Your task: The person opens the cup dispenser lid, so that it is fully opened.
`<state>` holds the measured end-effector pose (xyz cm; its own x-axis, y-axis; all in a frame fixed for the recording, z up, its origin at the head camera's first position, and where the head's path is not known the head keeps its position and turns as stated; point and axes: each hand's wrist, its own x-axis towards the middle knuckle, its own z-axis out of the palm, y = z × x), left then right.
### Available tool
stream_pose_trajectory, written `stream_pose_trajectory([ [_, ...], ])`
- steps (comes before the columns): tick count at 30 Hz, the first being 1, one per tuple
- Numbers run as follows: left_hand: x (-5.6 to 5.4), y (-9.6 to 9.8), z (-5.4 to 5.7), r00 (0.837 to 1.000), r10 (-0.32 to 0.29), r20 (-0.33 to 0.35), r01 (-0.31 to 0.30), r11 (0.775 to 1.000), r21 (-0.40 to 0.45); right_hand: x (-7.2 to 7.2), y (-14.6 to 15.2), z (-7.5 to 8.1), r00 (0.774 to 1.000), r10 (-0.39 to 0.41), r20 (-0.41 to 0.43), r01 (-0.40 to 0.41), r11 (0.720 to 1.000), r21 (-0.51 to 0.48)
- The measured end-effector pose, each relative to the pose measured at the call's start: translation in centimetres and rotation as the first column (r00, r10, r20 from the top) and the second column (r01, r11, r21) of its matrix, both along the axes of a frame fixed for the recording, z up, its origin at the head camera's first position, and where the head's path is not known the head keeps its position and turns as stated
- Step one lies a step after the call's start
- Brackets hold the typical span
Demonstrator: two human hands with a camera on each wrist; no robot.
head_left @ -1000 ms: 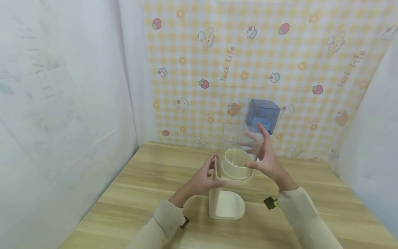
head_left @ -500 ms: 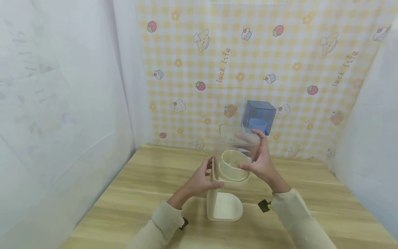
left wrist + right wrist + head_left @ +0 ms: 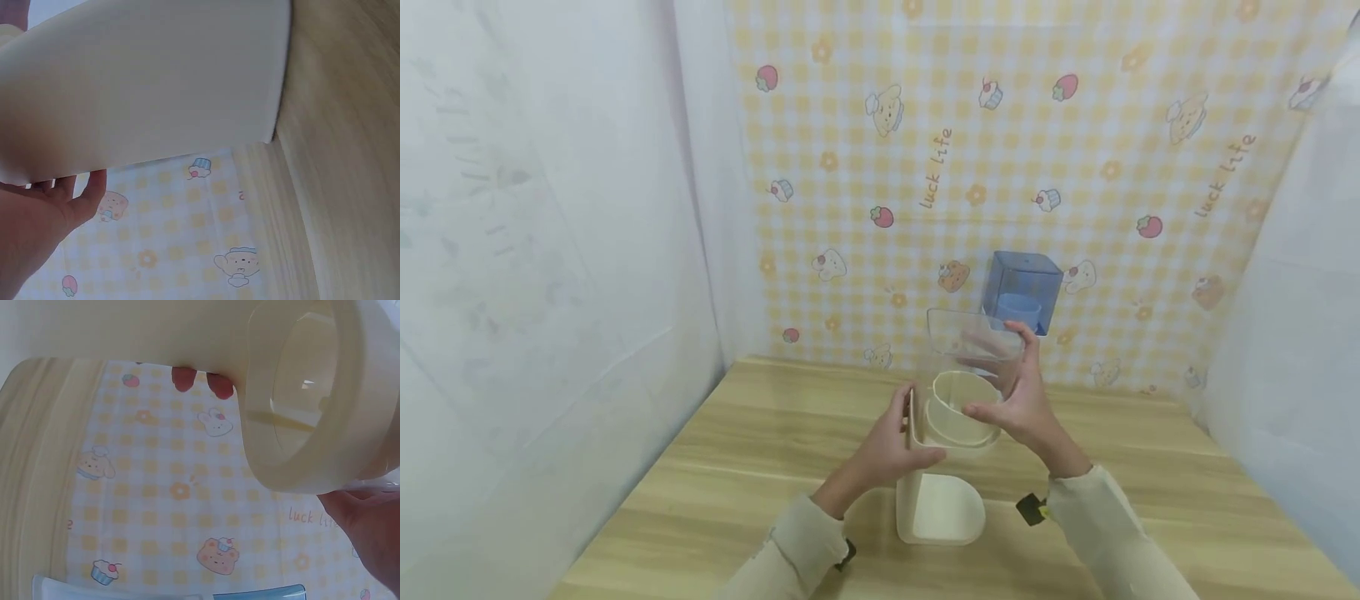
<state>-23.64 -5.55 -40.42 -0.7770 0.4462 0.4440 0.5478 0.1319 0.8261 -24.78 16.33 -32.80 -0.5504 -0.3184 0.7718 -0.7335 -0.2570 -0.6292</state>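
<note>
A cream plastic stand (image 3: 943, 508) rises from the table, with a rounded foot and a tall back panel (image 3: 156, 81). On its upper shelf is a clear plastic container (image 3: 966, 333), around a cream round cup-like part (image 3: 958, 421). My left hand (image 3: 883, 446) grips the stand's upper left side, thumb in front and fingers behind. My right hand (image 3: 1026, 408) holds the container from the right, thumb across its front and fingers round its far side. The right wrist view shows the hollow underside of a cream round spout (image 3: 306, 394). Whether container and shelf are joined is hidden.
A translucent blue box (image 3: 1026, 283) with a blue round part inside stands behind, near the yellow checked backdrop (image 3: 850, 183). The wood-grain table (image 3: 737, 500) is bounded by a pale sheet (image 3: 550, 292) at the left and another pale sheet (image 3: 1292, 333) at the right.
My right thumb has shifted left across the container's front, and the right forefinger now curls at its rim. The left hand keeps its grip. The head view has shifted slightly.
</note>
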Motion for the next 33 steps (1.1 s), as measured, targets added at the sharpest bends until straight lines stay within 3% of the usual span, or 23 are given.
stream_pose_trajectory([
  [9, -1.0, 1.1, -1.0, 0.989, -0.001, -0.148, 0.002, 1.0, 0.004, -0.6, 0.2, -0.3, 0.995, -0.035, -0.09, 0.034, 0.999, -0.011],
  [17, -1.4, 1.2, -1.6, 0.961, 0.021, -0.276, -0.022, 1.0, -0.001, -0.3, 0.2, -0.4, 0.993, -0.101, -0.067, 0.104, 0.993, 0.056],
  [33, -1.5, 1.2, -1.6, 0.948, 0.063, -0.312, -0.079, 0.996, -0.037, -0.7, 0.0, -0.8, 0.991, -0.007, -0.132, 0.005, 1.0, -0.016],
])
